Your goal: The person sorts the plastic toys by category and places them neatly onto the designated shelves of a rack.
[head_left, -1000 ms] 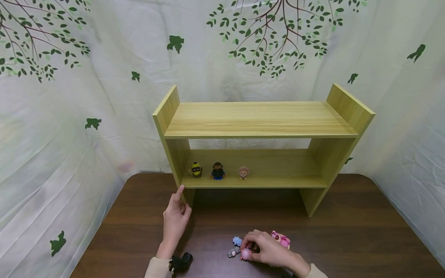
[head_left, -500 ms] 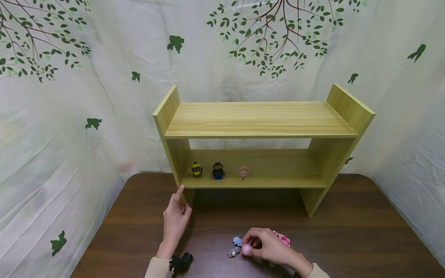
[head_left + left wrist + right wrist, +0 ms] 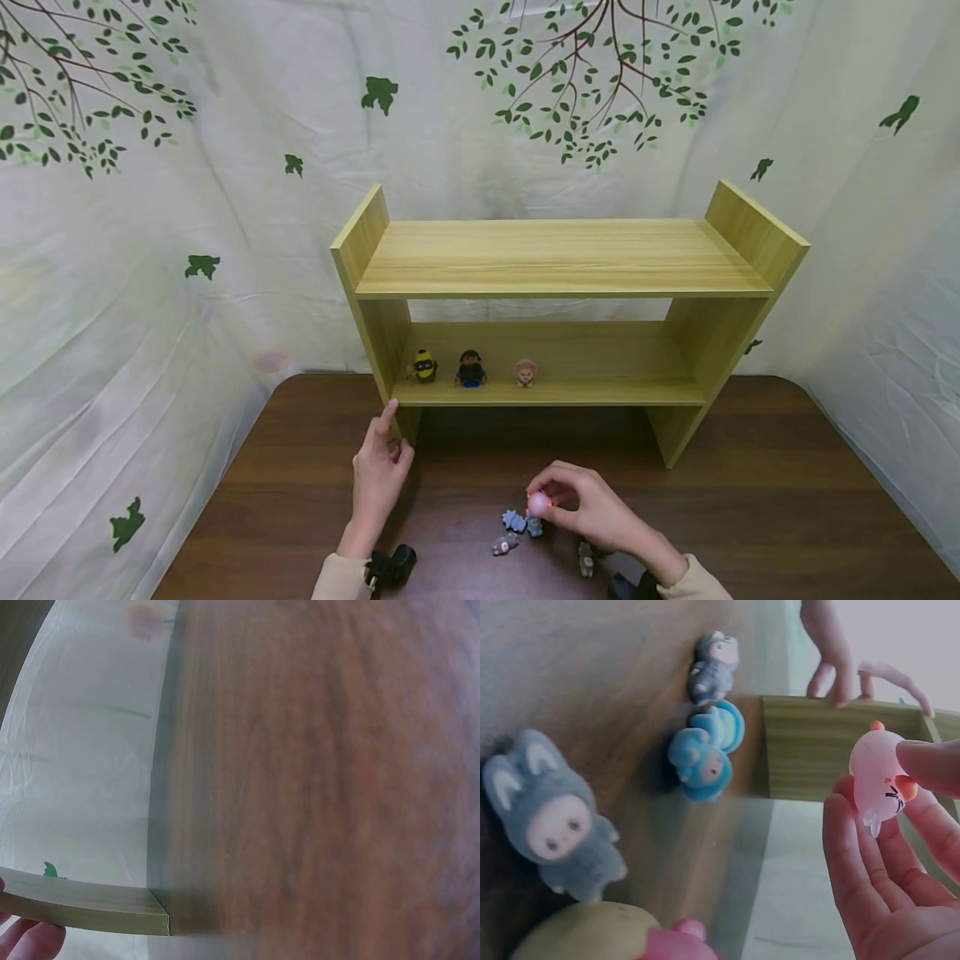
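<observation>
In the head view's lower centre, the right hand (image 3: 596, 507) pinches the pink toy (image 3: 539, 503), near the blue toys (image 3: 513, 521) and a grey toy (image 3: 505, 545); at lower left of centre, the left hand (image 3: 378, 479) grips the side of the shelf (image 3: 562, 258), where three figures (image 3: 470, 370) stand

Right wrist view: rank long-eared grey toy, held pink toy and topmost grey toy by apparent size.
1. Long-eared grey toy
2. Held pink toy, partly covered
3. Topmost grey toy
Nearness may affect real-size comparison.
</observation>
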{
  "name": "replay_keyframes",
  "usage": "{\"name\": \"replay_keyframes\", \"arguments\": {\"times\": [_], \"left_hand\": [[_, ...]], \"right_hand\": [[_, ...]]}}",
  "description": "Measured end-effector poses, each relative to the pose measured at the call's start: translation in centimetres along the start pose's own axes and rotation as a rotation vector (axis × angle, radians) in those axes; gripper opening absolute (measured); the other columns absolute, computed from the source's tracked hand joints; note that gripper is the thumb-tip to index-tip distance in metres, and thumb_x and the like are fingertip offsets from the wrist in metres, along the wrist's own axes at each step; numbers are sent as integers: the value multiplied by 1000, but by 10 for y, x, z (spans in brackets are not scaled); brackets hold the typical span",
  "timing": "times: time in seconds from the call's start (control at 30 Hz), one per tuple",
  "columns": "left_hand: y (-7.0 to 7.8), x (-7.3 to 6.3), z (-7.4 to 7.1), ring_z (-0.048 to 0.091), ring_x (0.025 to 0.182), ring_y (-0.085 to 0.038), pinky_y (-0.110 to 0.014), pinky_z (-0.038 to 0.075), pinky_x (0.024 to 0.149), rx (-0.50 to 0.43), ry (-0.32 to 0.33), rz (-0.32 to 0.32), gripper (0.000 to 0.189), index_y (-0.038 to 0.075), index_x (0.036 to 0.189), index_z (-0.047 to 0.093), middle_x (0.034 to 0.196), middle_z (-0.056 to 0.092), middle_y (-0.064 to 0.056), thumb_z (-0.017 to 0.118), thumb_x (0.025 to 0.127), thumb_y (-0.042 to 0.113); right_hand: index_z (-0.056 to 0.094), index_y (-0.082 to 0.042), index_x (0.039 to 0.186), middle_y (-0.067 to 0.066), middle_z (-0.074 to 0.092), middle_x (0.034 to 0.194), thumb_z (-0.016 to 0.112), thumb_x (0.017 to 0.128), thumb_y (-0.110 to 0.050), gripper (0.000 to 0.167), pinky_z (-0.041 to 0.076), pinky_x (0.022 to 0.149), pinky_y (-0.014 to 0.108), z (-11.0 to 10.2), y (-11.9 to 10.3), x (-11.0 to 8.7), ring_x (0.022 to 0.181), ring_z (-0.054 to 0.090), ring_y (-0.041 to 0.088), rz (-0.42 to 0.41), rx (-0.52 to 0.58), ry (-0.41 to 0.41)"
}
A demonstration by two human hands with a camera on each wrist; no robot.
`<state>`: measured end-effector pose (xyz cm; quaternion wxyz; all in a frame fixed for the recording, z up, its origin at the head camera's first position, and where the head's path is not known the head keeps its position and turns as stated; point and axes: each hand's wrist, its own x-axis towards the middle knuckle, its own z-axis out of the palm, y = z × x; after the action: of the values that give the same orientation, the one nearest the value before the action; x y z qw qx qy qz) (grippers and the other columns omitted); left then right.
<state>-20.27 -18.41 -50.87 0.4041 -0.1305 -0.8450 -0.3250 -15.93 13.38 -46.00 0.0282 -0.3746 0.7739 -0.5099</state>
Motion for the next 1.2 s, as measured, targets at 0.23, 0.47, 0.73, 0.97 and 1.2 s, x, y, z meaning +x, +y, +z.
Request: {"name": "replay_keyframes", "arguments": {"times": [0.23, 0.47, 0.73, 0.97, 1.2], "left_hand": [[0, 0, 0, 44, 60, -14, -33, 52, 53, -5, -6, -2, 89, 21, 144, 34, 82, 44, -9, 63, 71, -21], [1, 0, 1, 52, 63, -17, -35, 54, 55, -17, -12, -7, 88, 21, 144, 35, 84, 46, -10, 63, 71, -21], [2, 0, 0, 52, 64, -18, -36, 52, 54, -7, -6, -1, 88, 20, 143, 34, 84, 47, -10, 64, 71, -21], [2, 1, 0, 41, 62, -14, -32, 47, 51, -4, 2, 20, 88, 18, 143, 34, 81, 44, -9, 64, 71, -21], [2, 1, -2, 44, 63, -15, -29, 45, 53, -16, -13, 13, 85, 20, 144, 33, 92, 47, -9, 63, 74, -18]], "right_hand": [[64, -10, 106, 6, 66, 99, 63, 91, -4, 16, 53, 76, 34, -2, 8, 1, 87, 63, 18, -37, 3, 21], [65, -14, 109, -2, 65, 100, 62, 93, -12, 16, 53, 76, 31, -4, 7, 1, 89, 62, 13, -28, 27, 23], [65, -13, 109, 0, 65, 101, 63, 92, -10, 17, 53, 78, 32, -5, 5, 2, 90, 64, 16, -23, 62, 33], [65, -13, 110, 2, 65, 103, 62, 93, -11, 17, 52, 80, 33, -6, 3, 2, 92, 63, 17, 1, 85, 28], [65, -11, 110, 7, 63, 103, 63, 91, -6, 20, 52, 80, 32, -10, 2, 2, 92, 62, 19, -57, 60, 63]]}}
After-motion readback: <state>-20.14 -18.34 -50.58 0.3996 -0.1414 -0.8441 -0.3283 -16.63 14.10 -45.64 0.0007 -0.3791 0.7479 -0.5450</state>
